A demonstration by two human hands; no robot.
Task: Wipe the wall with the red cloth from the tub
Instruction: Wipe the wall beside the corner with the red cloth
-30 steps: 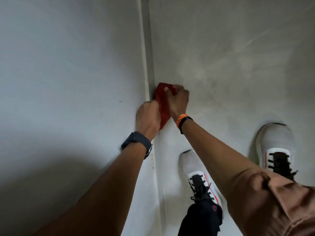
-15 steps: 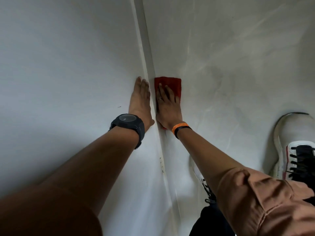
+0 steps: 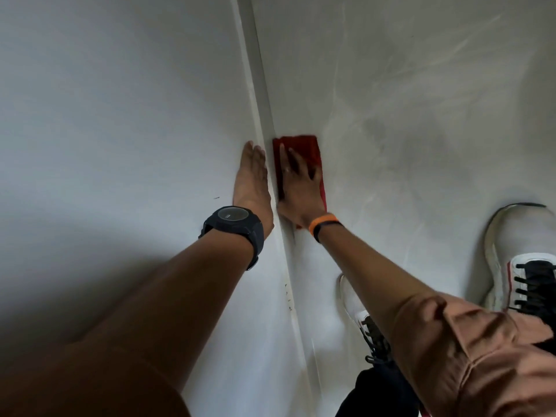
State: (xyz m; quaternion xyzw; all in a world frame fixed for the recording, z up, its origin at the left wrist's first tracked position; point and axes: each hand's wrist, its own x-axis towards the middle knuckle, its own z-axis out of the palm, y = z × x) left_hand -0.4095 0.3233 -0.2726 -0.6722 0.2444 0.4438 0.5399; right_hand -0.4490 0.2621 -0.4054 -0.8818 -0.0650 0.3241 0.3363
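The red cloth (image 3: 304,145) lies spread flat on the grey surface right beside the white skirting strip (image 3: 255,85). My right hand (image 3: 298,188), with an orange wristband, presses down flat on the cloth with its fingers spread. My left hand (image 3: 252,179), with a black watch at the wrist, rests flat and open against the white wall (image 3: 120,115), just left of the strip. The two hands are side by side, with the strip between them. No tub is in view.
The grey, streaked floor (image 3: 421,115) fills the right half of the view. My two white shoes with black laces stand on it, one at the right edge (image 3: 523,236) and one near the strip (image 3: 358,311), partly hidden by my right arm.
A second ago both hands were bunched around the crumpled cloth at the strip. Now the cloth is spread flat under my right palm and my left hand lies flat on the wall.
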